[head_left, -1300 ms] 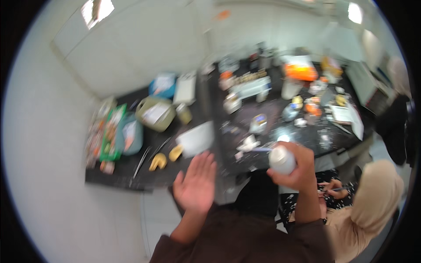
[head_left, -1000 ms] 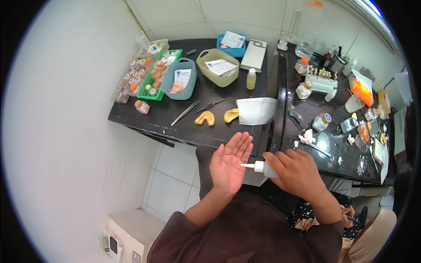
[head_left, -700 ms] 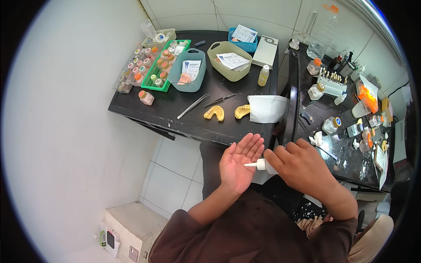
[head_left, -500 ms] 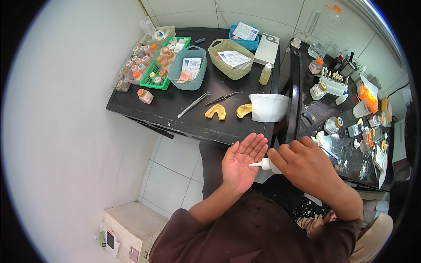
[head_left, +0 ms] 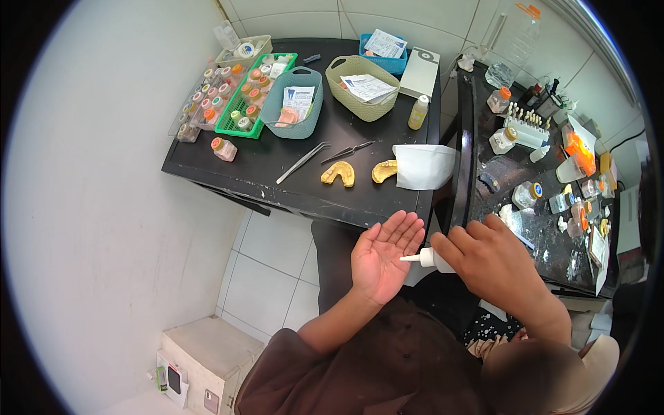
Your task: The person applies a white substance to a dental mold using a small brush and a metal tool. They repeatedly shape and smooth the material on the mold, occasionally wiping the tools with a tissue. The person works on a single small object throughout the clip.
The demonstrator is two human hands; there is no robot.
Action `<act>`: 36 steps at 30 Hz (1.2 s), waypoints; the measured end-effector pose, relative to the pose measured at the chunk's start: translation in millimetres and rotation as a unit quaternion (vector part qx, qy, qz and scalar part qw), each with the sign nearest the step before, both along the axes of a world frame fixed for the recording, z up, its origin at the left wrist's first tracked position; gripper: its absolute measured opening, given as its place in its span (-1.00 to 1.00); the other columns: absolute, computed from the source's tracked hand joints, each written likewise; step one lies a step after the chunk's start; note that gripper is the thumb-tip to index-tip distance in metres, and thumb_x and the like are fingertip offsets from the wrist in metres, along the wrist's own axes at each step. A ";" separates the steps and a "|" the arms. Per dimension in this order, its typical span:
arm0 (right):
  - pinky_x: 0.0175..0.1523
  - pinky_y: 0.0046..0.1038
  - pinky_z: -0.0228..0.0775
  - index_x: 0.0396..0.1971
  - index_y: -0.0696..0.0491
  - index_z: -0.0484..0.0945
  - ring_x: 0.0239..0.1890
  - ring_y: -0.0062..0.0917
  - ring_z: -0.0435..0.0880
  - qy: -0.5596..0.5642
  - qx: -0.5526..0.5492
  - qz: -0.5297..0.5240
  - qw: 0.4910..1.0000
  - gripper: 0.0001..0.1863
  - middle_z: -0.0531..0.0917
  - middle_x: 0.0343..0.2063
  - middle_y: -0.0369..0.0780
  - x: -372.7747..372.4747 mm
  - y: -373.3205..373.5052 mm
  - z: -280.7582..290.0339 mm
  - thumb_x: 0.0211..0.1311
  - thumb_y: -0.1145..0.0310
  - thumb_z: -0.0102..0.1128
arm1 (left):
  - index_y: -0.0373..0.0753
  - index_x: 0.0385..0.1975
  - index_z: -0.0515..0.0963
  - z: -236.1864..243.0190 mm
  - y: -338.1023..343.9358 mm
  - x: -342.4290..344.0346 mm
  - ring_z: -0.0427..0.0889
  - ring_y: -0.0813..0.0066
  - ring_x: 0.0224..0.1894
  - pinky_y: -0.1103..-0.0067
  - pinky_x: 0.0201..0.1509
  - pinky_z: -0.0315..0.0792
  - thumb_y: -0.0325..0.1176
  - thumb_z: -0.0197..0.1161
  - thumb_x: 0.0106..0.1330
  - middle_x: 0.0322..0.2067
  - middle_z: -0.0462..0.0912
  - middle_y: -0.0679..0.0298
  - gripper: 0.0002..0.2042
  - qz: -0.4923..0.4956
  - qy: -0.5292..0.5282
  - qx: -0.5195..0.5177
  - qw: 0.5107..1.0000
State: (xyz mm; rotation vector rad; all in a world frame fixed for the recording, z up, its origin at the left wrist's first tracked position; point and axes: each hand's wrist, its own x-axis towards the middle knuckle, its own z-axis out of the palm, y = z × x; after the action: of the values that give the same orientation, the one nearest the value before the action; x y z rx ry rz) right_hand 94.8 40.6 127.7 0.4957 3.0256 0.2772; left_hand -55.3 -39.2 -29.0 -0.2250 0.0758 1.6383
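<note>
My left hand (head_left: 379, 266) is open, palm up, with its fingers toward the desk. My right hand (head_left: 484, 263) is closed around a white squeeze bottle (head_left: 427, 257), mostly hidden by the fingers. Its narrow nozzle lies sideways over the left palm; I cannot tell whether it touches the skin or whether anything has come out. Beyond my hands, on the black left desk (head_left: 290, 195), lie two yellow dental casts (head_left: 339, 175) (head_left: 384, 171), a white sheet (head_left: 423, 166), straight tweezers (head_left: 299, 166) and dark crossed tweezers (head_left: 344, 153).
Baskets (head_left: 292, 104) (head_left: 360, 90), trays of jars (head_left: 235, 124) and a white box (head_left: 418, 72) stand at the back. The right desk (head_left: 574, 273) holds several jars, a shade guide (head_left: 526, 131) and tissues. A co-worker (head_left: 591, 356) is at lower right. A low cabinet (head_left: 204, 339) stands lower left.
The bottle has turned from upright to sideways, its nozzle now over my left palm. Over the last half second both hands moved slightly rightward. The view has shifted and steadied.
</note>
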 end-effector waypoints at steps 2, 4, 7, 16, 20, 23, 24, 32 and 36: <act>-0.31 -0.45 0.27 -0.26 -0.05 0.50 -0.42 -0.57 0.55 0.002 -0.009 -0.009 1.000 -0.80 0.46 -0.51 -0.39 3.1 0.8 -1.8 0.08 0.36 0.19 | -0.41 0.09 0.48 -0.5 0.3 0.7 0.47 0.10 0.22 0.23 0.45 0.24 -0.22 -0.13 0.49 0.09 0.55 -0.02 -0.59 -0.002 -0.002 0.006 1.000; -0.29 -0.44 0.28 -0.21 -0.04 0.50 -0.41 -0.56 0.55 0.005 -0.022 -0.019 1.000 -0.77 0.46 -0.51 -0.39 8.3 0.3 -5.4 0.08 0.37 0.19 | -0.41 0.08 0.49 -0.9 0.0 1.5 0.47 0.10 0.22 0.23 0.44 0.24 -0.22 -0.12 0.48 0.09 0.56 -0.02 -0.59 -0.004 -0.002 0.004 1.000; -0.27 -0.42 0.30 -0.17 -0.04 0.50 -0.41 -0.55 0.55 0.011 -0.038 -0.023 0.999 -0.73 0.46 -0.51 -0.39 18.0 -0.5 -15.1 0.09 0.37 0.19 | -0.40 0.07 0.50 -0.7 1.9 4.8 0.48 0.10 0.22 0.23 0.44 0.24 -0.23 -0.11 0.47 0.09 0.56 -0.02 -0.60 -0.012 0.001 0.001 1.000; -0.17 -0.36 0.38 -0.10 -0.04 0.50 -0.33 -0.49 0.60 0.025 -0.090 -0.068 0.993 -0.63 0.52 -0.45 -0.36 33.2 -1.0 -19.3 0.04 0.31 0.28 | -0.41 0.07 0.50 -9.8 3.8 13.1 0.47 0.10 0.24 0.24 0.46 0.22 -0.24 -0.11 0.46 0.11 0.56 -0.04 -0.60 -0.034 -0.028 0.032 0.999; -0.10 -0.31 0.44 -0.06 -0.03 0.55 -0.27 -0.42 0.63 0.157 -0.220 -0.114 0.956 -0.45 0.62 -0.36 -0.32 60.9 -0.3 -37.0 -0.14 0.20 0.49 | -0.39 0.03 0.55 -1.6 8.4 19.0 0.52 0.10 0.20 0.23 0.43 0.26 -0.29 -0.09 0.44 0.06 0.60 -0.04 -0.62 -0.042 -0.029 0.032 0.998; -0.10 -0.34 0.46 -0.10 0.00 0.60 -0.26 -0.39 0.64 0.307 -0.261 -0.143 0.904 -0.40 0.67 -0.31 -0.30 92.6 1.5 -55.8 -0.25 0.16 0.59 | -0.39 0.04 0.56 -5.4 11.0 21.4 0.51 0.10 0.23 0.22 0.44 0.25 -0.29 -0.13 0.45 0.08 0.60 -0.04 -0.61 -0.054 -0.061 0.062 0.995; -0.11 -0.35 0.46 -0.13 0.01 0.61 -0.26 -0.39 0.64 0.364 -0.259 -0.149 0.882 -0.41 0.67 -0.30 -0.30 104.1 2.3 -58.9 -0.26 0.16 0.61 | -0.39 0.05 0.56 -8.0 10.0 20.4 0.50 0.11 0.24 0.23 0.45 0.25 -0.28 -0.14 0.45 0.08 0.60 -0.03 -0.60 -0.057 -0.062 0.064 0.994; 0.01 -0.46 0.48 0.12 0.15 0.49 -0.03 -0.55 0.57 0.607 -0.083 -0.435 0.659 -0.50 0.61 -0.07 -0.24 242.2 25.3 -87.5 0.16 0.44 0.39 | -0.37 0.06 0.55 -15.5 13.2 37.4 0.49 0.13 0.25 0.24 0.45 0.25 -0.28 -0.15 0.46 0.10 0.60 0.00 -0.59 -0.102 -0.099 0.053 0.988; -0.07 -0.54 0.44 0.10 0.16 0.51 -0.16 -0.64 0.57 0.602 -0.073 -0.509 0.611 -0.55 0.63 -0.22 -0.27 286.0 49.8 -118.8 0.25 0.36 0.37 | -0.37 0.07 0.55 -13.5 13.8 44.0 0.47 0.13 0.26 0.25 0.45 0.25 -0.26 -0.15 0.47 0.11 0.59 0.00 -0.59 -0.102 -0.099 0.065 0.988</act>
State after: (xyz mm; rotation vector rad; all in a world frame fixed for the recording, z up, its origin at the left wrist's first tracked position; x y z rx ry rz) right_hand 380.8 90.4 9.0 3.2023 2.6779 -0.6386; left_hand -11.3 -25.3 -42.6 -0.2698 -0.1559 1.4029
